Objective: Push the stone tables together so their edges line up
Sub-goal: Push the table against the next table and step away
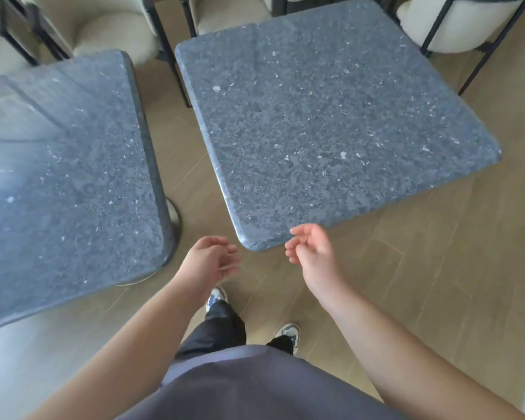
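Observation:
Two dark grey speckled stone tables stand side by side with a floor gap between them. The left table [67, 177] fills the left side. The right table [325, 116] sits turned at an angle, its near corner pointing toward me. My left hand [209, 257] hovers in the gap just left of that corner, fingers loosely curled, holding nothing. My right hand [311, 248] hangs just right of the same corner, fingers apart and empty, close to the near edge without clearly touching it.
Cream upholstered chairs with black metal frames stand behind both tables, one [112, 28] at the back left and one [458, 22] at the back right. The floor [422, 268] is wood plank. The left table's round base [176, 219] shows in the gap. My feet are below.

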### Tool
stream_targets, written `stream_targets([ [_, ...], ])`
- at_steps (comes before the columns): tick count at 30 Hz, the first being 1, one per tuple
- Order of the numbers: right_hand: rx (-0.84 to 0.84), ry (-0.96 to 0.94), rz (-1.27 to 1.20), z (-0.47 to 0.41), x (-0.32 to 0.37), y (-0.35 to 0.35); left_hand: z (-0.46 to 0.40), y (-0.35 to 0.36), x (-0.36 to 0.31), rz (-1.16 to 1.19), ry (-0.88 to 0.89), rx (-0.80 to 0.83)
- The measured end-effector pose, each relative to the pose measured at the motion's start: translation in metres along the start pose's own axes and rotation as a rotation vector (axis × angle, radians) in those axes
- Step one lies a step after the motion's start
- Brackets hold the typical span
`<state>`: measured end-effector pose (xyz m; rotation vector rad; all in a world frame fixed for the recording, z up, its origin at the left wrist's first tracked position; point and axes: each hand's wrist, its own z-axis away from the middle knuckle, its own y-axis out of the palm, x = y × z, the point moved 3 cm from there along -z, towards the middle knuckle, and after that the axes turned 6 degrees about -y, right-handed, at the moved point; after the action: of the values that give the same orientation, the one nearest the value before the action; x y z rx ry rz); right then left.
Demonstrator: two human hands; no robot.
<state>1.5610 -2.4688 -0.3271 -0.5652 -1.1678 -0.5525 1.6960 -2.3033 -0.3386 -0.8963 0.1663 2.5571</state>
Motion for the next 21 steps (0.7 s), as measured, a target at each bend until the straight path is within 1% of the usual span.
stream_targets([
  [3, 0.08, 0.043, 0.07, -0.016, -0.013, 0.019, -0.015, 0.001, 0.013, 0.089, -0.075, -0.005],
  [6, 0.075, 0.163, 0.082, -0.033, -0.027, 0.035, -0.037, 0.0, 0.019, 0.144, -0.128, -0.008],
  [9, -0.042, 0.405, -0.07, -0.042, -0.046, 0.045, -0.061, -0.001, 0.017, 0.177, -0.175, 0.011],
  [11, -0.141, 0.544, -0.176, -0.047, -0.055, 0.048, -0.08, 0.0, 0.013, 0.114, -0.182, 0.094],
  [13, -0.23, 0.623, -0.224, -0.053, -0.06, 0.051, -0.098, 0.003, 0.011, 0.092, -0.248, 0.163],
  [15, -0.306, 0.676, -0.257, -0.06, -0.064, 0.054, -0.118, 0.002, 0.011, 0.123, -0.335, 0.16],
  [19, -0.401, 0.782, -0.313, -0.076, -0.075, 0.07, -0.162, -0.001, 0.007, 0.214, -0.445, 0.244],
  [21, -0.445, 0.855, -0.359, -0.081, -0.085, 0.078, -0.177, 0.001, 0.003, 0.22, -0.473, 0.238],
])
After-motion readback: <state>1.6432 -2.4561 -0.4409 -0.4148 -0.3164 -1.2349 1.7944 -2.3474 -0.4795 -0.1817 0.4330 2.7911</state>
